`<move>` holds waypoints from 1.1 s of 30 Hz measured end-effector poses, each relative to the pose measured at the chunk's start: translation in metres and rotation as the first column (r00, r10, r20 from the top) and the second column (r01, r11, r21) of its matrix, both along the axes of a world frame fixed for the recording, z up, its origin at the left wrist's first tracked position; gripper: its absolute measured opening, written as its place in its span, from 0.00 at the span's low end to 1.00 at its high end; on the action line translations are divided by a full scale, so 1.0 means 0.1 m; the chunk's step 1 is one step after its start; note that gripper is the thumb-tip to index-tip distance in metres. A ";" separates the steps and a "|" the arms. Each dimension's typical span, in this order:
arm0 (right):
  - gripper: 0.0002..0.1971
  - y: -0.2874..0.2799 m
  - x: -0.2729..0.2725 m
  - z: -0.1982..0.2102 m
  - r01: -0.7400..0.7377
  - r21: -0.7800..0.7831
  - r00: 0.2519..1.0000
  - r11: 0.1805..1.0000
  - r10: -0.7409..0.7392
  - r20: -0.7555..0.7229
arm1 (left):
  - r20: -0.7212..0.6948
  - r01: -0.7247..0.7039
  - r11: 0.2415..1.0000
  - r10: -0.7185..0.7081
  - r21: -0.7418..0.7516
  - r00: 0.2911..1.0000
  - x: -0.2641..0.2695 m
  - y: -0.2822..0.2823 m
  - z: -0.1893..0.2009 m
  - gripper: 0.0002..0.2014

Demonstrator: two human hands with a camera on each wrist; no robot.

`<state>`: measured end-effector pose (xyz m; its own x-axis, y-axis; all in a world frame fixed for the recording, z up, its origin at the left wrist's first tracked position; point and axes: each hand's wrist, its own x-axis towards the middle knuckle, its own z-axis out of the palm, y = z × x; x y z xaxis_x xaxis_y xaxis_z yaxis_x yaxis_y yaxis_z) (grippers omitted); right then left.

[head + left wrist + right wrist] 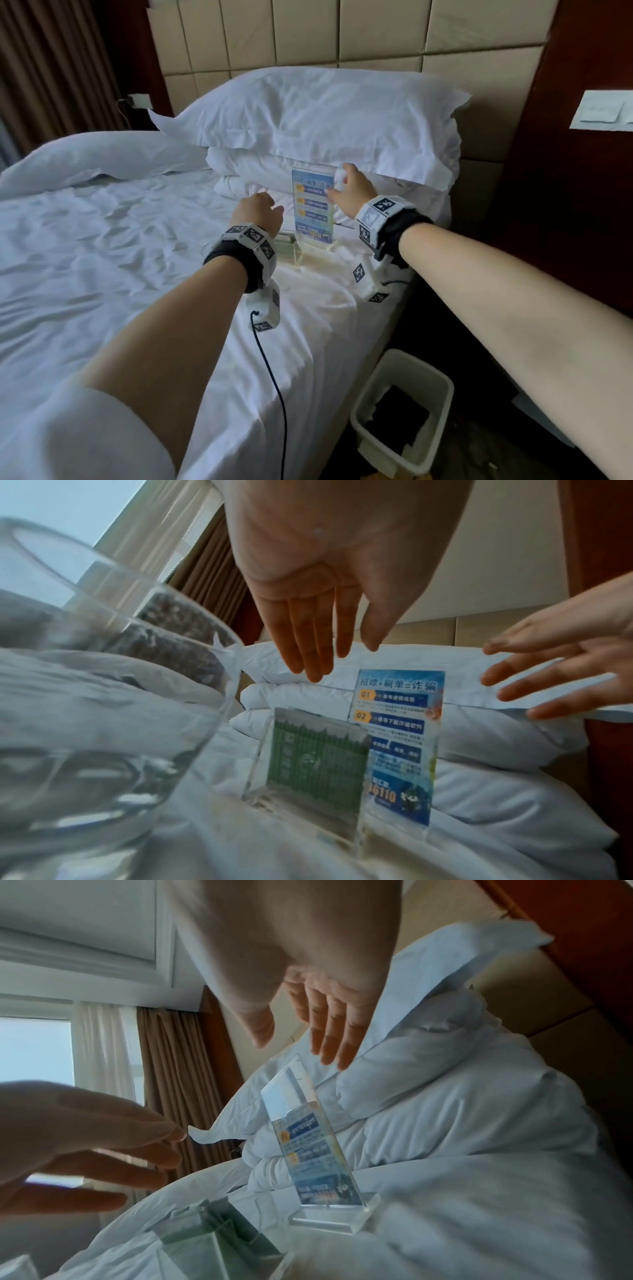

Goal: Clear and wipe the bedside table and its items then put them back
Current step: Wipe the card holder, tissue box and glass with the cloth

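**Items parked on bed, both hands closing in on the acrylic sign**

Step looks like the clear/wipe-items phase or the start of putting back: the table's things sit on the bed (102, 240), not on the tabletop, which is out of frame. The tall acrylic sign (313, 205) stands upright in front of the pillows (308, 113). The small acrylic holder with green card (315, 753) sits just beside and in front of it, and a clear glass (103, 696) stands at the left.

Left hand (260, 212): fingers straight, empty, just left of the sign and above the small holder. Right hand (352, 188): fingers spread, empty, at the sign's upper right edge; contact can't be confirmed.

Next move, my guess: grip the sign by both side edges and lift it straight. The soft bedding makes it easy to tip, and the small holder is close.
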<state>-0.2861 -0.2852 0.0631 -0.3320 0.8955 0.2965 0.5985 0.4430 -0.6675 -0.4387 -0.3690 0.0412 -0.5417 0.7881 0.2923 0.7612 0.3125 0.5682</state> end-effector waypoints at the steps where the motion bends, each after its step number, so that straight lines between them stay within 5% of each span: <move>1: 0.34 0.04 -0.06 0.01 0.000 -0.010 1.000 1.000 0.000 0.014 | 0.004 0.000 1.000 0.000 0.003 1.000 -0.02 0.00 0.00 0.18; 6: 0.33 0.15 -0.25 0.04 0.017 -0.040 0.999 0.999 -0.015 0.049 | 0.018 -0.002 1.000 0.001 0.018 1.000 -0.07 0.01 0.00 0.17; 12: 0.10 0.23 -0.28 -0.06 0.072 0.068 0.997 0.995 -0.073 0.007 | -0.021 -0.005 1.000 0.005 0.004 1.000 -0.03 0.05 0.02 0.18; 24: 0.08 0.14 0.77 0.31 0.083 0.139 0.981 0.987 -0.056 -0.185 | 0.030 0.242 0.970 -0.243 0.029 0.970 0.67 0.37 0.17 0.34; 28: 0.09 0.03 1.33 0.36 0.145 0.176 0.972 0.974 -0.108 -0.207 | 0.138 0.414 0.894 -0.438 0.172 0.888 1.20 0.47 0.24 0.21; 31: 0.08 -0.01 1.83 0.35 0.239 0.220 0.956 0.946 -0.189 -0.226 | 0.277 0.526 0.805 -0.590 0.274 0.759 1.62 0.53 0.24 0.07; 33: 0.07 -0.03 2.15 0.32 0.281 0.233 0.944 0.931 -0.224 -0.240 | 0.355 0.579 0.747 -0.665 0.328 0.657 1.90 0.56 0.23 0.07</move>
<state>-0.0708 -0.2886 0.0948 -0.0116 0.8230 0.5680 0.5753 0.4701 -0.6694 -0.2491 -0.3133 0.0644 -0.0409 0.9459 0.3217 0.4060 -0.2785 0.8704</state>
